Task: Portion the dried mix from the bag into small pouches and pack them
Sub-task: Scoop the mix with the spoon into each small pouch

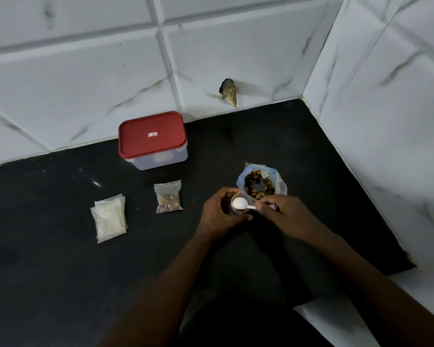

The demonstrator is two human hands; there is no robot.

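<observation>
1. Left hand point(219, 211) grips an open pouch point(236, 213); right hand point(286, 214) pinches a scoop point(239, 204) over its mouth.
2. Keep the scoop centred and low, so nothing spills.
3. Bag point(259, 184) stands just behind; a filled pouch point(168, 199) lies left on the desk point(60, 251).

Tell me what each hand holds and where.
Left hand grips a clear pouch around its open mouth; right hand pinches the white scoop by its handle.

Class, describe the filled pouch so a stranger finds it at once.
Start at the red-lidded box by the tiled wall. Just in front of it on the black counter lies the filled pouch. Unlike the empty pouches to its left, it holds brown mix.
</observation>
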